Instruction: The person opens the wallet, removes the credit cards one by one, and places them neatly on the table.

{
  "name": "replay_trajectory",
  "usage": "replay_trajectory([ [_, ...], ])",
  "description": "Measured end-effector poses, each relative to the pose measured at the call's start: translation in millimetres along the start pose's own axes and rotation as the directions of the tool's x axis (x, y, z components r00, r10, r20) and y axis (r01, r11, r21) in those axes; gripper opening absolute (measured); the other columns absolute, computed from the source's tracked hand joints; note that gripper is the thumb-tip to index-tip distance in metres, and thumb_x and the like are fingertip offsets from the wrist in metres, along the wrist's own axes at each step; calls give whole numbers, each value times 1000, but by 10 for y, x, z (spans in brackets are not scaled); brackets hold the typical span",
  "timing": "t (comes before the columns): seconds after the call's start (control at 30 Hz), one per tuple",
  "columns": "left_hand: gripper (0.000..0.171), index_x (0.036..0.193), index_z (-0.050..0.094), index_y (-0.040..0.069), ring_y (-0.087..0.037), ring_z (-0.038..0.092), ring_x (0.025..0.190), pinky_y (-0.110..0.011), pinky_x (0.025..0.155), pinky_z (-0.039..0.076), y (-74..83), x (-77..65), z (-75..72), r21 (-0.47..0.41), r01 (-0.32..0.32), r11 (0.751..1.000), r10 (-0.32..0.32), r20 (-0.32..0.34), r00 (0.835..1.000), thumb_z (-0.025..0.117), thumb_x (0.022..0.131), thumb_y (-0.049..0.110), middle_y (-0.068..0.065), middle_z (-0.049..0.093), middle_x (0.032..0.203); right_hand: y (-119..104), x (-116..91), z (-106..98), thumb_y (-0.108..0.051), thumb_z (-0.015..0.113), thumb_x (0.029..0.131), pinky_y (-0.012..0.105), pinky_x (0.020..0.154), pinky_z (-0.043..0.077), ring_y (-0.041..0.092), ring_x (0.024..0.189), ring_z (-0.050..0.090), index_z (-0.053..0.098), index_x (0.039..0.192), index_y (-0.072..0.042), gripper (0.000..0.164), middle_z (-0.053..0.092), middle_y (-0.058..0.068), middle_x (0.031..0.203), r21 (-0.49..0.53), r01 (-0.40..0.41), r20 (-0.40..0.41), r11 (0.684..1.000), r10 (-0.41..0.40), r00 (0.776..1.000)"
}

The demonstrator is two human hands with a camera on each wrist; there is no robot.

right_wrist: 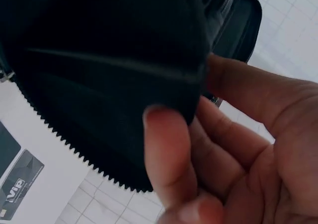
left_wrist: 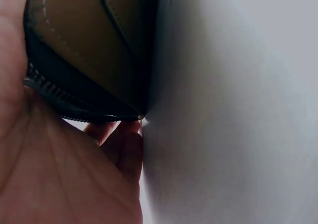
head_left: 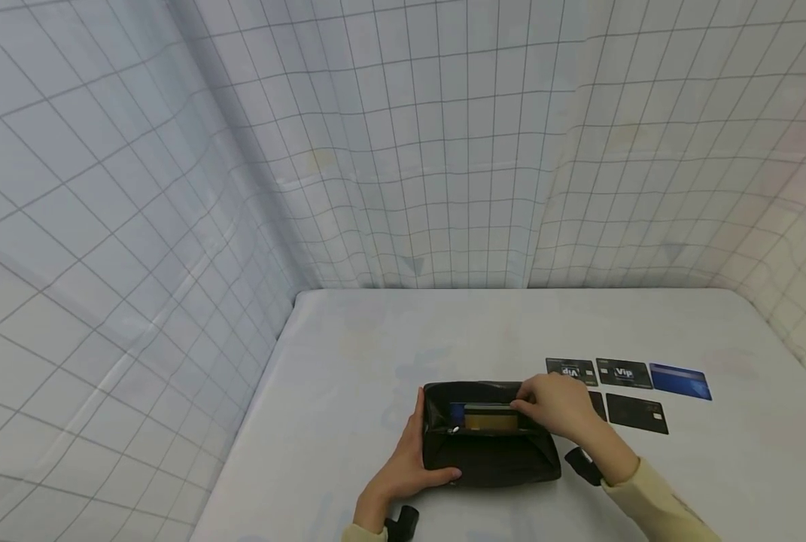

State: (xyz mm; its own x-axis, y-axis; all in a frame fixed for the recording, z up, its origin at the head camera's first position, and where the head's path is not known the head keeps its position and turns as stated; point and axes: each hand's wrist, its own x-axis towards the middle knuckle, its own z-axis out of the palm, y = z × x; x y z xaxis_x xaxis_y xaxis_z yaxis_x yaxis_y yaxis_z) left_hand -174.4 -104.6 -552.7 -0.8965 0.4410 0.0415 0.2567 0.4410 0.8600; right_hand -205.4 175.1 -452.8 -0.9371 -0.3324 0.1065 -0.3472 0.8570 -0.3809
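A black zip-around wallet (head_left: 491, 461) lies spread on the white table with its mouth towards me. Inside it show a blue card (head_left: 457, 412) and a gold-coloured card (head_left: 491, 421). My left hand (head_left: 406, 459) holds the wallet's left end, thumb across the front and fingers along the side. The left wrist view shows its zipper edge (left_wrist: 74, 102) against the palm. At the right side of the opening, my right hand (head_left: 555, 406) pinches a dark inner leaf (right_wrist: 174, 92) of the wallet between thumb and fingers. The zipper teeth (right_wrist: 74, 149) hang beside these fingers.
Right of the wallet lie several cards: two black Vip cards (head_left: 625, 373), a blue card (head_left: 680, 381) and a black card (head_left: 633, 412), with another partly behind my right hand. White gridded curtains (head_left: 430, 188) surround the table (head_left: 335, 376).
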Motion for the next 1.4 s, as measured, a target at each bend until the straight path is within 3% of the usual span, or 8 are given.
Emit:
replay_trajectory([
  [0.3, 127, 150, -19, 26, -34, 19, 138, -64, 99, 23, -8, 5, -10, -17, -42, 999, 42, -12, 999, 82, 74, 37, -10, 12, 154, -83, 26, 120, -26, 78, 79, 26, 40, 36, 8, 47, 46, 71, 70, -18, 14, 58, -8, 59, -119, -37, -47, 992, 32, 998],
  [0.93, 125, 150, -19, 27, -35, 17, 138, -66, 98, 24, -44, 21, 6, -12, -32, 999, 32, -8, 999, 81, 75, 38, -10, 7, 155, -40, 20, 257, -25, 86, 68, 27, 38, 31, 10, 43, 40, 56, 59, -22, 31, 50, -10, 51, -116, -33, -150, 993, 15, 989],
  [1.23, 125, 150, -19, 26, -35, 17, 138, -65, 99, 24, -46, 18, 13, -21, -40, 999, 39, -18, 999, 81, 75, 37, -10, 10, 155, -14, 20, 273, -18, 83, 72, 25, 36, 28, 8, 41, 34, 58, 64, -17, 27, 46, -9, 50, -185, 62, -216, 981, -103, 971],
  [1.4, 125, 151, -18, 26, -33, 17, 138, -64, 100, 23, -53, 22, 18, -37, -43, 998, 42, -23, 999, 82, 75, 35, -9, 11, 154, -12, 18, 260, -17, 82, 75, 24, 36, 26, 7, 40, 32, 55, 66, -16, 28, 43, -9, 50, -214, 101, -210, 972, -147, 967],
])
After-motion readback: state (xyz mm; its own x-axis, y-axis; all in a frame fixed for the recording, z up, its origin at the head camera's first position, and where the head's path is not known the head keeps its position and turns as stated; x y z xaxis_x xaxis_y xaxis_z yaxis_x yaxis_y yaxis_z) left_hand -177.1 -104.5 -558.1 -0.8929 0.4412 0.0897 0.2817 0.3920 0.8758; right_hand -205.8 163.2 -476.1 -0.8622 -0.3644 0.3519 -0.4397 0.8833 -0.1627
